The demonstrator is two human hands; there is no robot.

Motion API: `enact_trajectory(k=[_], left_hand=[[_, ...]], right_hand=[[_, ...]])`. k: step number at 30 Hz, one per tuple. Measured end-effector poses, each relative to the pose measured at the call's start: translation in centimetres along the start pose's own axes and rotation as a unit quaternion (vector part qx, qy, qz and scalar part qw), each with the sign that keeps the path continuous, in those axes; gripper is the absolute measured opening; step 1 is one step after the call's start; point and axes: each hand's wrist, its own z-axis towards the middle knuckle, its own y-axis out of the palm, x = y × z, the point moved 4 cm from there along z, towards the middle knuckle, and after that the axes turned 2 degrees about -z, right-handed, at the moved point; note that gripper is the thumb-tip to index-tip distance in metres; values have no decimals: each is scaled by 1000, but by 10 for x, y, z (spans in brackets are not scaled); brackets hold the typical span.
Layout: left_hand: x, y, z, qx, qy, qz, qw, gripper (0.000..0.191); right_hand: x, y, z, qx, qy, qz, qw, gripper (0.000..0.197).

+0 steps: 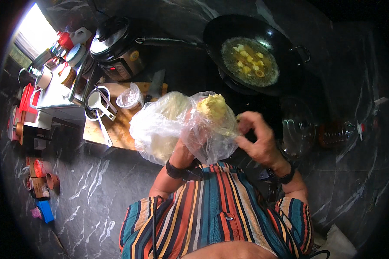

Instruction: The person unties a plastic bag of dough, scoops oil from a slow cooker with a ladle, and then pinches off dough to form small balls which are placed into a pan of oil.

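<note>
My left hand (194, 136) is partly hidden under a clear plastic bag (210, 145) and supports it from below. A lump of yellow dough-like food (213, 106) shows at the bag's opening. At the bag's right side is my right hand (254, 139), with thumb and fingers curved towards the plastic; whether they pinch it is unclear. A second, whitish plastic bag (159, 129) sits just left of the first. Beyond my hands, small yellow pieces (251, 63) lie in bubbling oil in a black wok (214, 32).
A wooden cutting board (123, 131) at the left holds a cleaver (156, 83), a bowl with white ladles (97, 100) and a small bagged container (130, 97). Behind it stands an electric cooker (116, 61). The wok's handle (168, 42) points left. Bottles (338, 132) lie at the right.
</note>
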Motion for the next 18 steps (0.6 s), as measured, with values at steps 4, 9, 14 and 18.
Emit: enact_trajectory(k=[4,9,14,18], left_hand=[[-15,5,34,70,-207,-620,754,37],[-6,3,52,91,-229,-696,674,40],[-1,0,51,88,-218,-788,569,42],[-1,-16,54,93,-138,-562,810,40]], right_hand=[[7,-37,19,79,30,98,992,53],[-28,-26,55,-30,-14,-26,999,54],[-29,-22,54,-34,-7,-46,998,38],[-28,-20,54,-30,-22,-59,998,24]])
